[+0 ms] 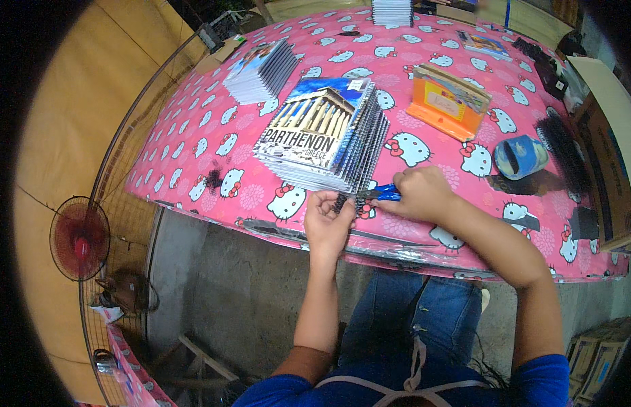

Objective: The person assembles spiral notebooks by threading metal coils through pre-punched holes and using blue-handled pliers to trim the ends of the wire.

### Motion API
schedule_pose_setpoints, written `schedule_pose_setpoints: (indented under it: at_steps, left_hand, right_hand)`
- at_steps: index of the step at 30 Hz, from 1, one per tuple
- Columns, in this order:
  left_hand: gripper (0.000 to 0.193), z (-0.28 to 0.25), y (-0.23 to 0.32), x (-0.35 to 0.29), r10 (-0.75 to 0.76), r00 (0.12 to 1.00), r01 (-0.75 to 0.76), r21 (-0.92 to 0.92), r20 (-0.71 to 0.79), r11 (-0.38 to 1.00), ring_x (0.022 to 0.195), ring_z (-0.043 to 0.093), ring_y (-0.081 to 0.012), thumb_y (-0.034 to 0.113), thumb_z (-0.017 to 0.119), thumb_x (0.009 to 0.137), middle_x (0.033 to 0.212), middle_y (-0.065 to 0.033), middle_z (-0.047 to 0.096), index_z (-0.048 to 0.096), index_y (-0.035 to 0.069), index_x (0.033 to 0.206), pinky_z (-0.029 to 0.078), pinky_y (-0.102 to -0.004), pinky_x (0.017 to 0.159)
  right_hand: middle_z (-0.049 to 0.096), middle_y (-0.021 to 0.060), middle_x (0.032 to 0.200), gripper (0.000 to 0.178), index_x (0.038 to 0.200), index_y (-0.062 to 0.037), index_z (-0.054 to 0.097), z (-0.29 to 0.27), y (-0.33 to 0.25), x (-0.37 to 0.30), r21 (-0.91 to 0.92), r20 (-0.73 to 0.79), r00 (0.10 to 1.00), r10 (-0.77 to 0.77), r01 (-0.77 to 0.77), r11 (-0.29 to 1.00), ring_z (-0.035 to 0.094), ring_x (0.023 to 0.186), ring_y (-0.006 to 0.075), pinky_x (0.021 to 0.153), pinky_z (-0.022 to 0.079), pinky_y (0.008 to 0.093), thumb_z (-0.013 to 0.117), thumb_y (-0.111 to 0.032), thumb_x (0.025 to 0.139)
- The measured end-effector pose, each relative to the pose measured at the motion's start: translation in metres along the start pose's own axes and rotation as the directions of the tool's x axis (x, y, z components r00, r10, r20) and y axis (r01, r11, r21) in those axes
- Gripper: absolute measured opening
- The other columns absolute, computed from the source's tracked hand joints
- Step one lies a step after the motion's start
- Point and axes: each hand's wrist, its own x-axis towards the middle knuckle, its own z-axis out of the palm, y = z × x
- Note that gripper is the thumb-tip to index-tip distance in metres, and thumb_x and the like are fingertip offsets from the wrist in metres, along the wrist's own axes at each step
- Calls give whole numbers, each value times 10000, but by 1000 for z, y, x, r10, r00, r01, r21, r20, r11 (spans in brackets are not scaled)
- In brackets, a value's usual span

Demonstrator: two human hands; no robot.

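Observation:
A stack of spiral-bound notebooks stands on the pink patterned tablecloth in front of me; its top cover shows a columned temple under blue sky. Black coil binding runs down the stack's right side. My left hand is closed at the near corner, thumb and fingers pinching the end of a black binding coil. Wrapped around blue-handled pliers, my right hand comes in from the right. The pliers' jaws meet the coil beside my left fingertips; whether they grip the wire is too small to tell.
Another notebook stack stands at the far left, and a white stack at the back. To the right are an orange holder, a blue rounded object, black coils and a cardboard box. A red fan is at left.

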Motion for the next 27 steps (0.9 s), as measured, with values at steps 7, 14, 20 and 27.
schedule_pose_setpoints:
  at_steps: [7,14,20,27]
  left_hand:
    - [365,2,2,-4,-1,999,-1,74,36,997,684,615,-128,-26,706,782,832,-109,606,429,-27,1020,498,-220,549]
    - [298,-2,7,-1,-75,997,71,187,12,980,660,599,-102,-9,701,780,769,-70,619,478,-24,978,470,-206,557]
    - [315,2,2,-4,26,1000,-23,374,-2,927,640,598,-96,54,737,752,761,-84,645,510,-21,957,469,-228,570]
    - [310,-3,-3,-4,55,998,-38,431,-27,901,658,609,-102,85,740,733,763,-88,666,530,-2,945,480,-244,592]
  right_hand:
    - [618,132,709,597,732,-32,619,12,13,-4,-161,-442,867,-229,174,972,630,689,302,642,494,424,629,-629,721]
    - [602,116,685,589,733,-38,618,4,7,-7,-53,-76,997,-30,26,998,611,654,291,639,480,408,630,-626,722]
    - [607,125,672,586,703,-38,622,13,13,-5,-224,-427,863,-270,188,956,622,659,293,619,490,416,618,-623,734]
    - [631,118,770,546,770,-38,659,-12,-3,-3,-80,154,987,41,-29,996,621,766,258,705,472,397,653,-581,708]
